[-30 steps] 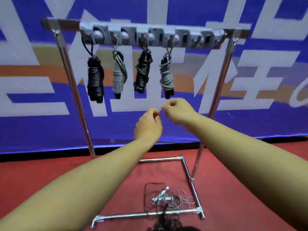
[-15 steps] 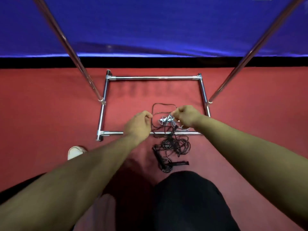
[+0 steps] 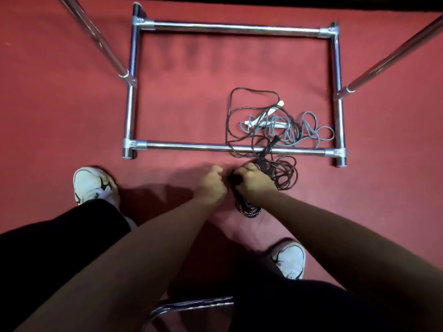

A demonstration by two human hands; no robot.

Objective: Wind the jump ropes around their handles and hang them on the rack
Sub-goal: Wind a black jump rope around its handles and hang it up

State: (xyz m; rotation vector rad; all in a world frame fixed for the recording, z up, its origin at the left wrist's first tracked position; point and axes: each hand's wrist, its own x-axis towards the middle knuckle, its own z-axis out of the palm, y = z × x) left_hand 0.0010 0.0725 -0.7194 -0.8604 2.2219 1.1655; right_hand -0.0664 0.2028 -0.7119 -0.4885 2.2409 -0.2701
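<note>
A tangled black jump rope [image 3: 282,173] lies on the red floor across the rack's front base bar [image 3: 191,146]. My right hand [image 3: 254,183] is closed around its black handles at the near end of the tangle. Just to its left, my left hand [image 3: 213,183] is curled and I cannot see anything in it. A grey jump rope with white handles [image 3: 287,130] lies loose inside the rack's base frame, mixed with black loops. The top of the rack and the hung ropes are out of view.
The rack's two slanted chrome uprights [image 3: 100,41] [image 3: 393,58] rise at the left and right. My white shoes [image 3: 93,185] [image 3: 291,259] stand on the red floor. A chrome curved tube [image 3: 191,305] shows at the bottom edge.
My view dropped from the hung ropes to the floor. Both hands came down to the black rope, and my right hand closed on its handles.
</note>
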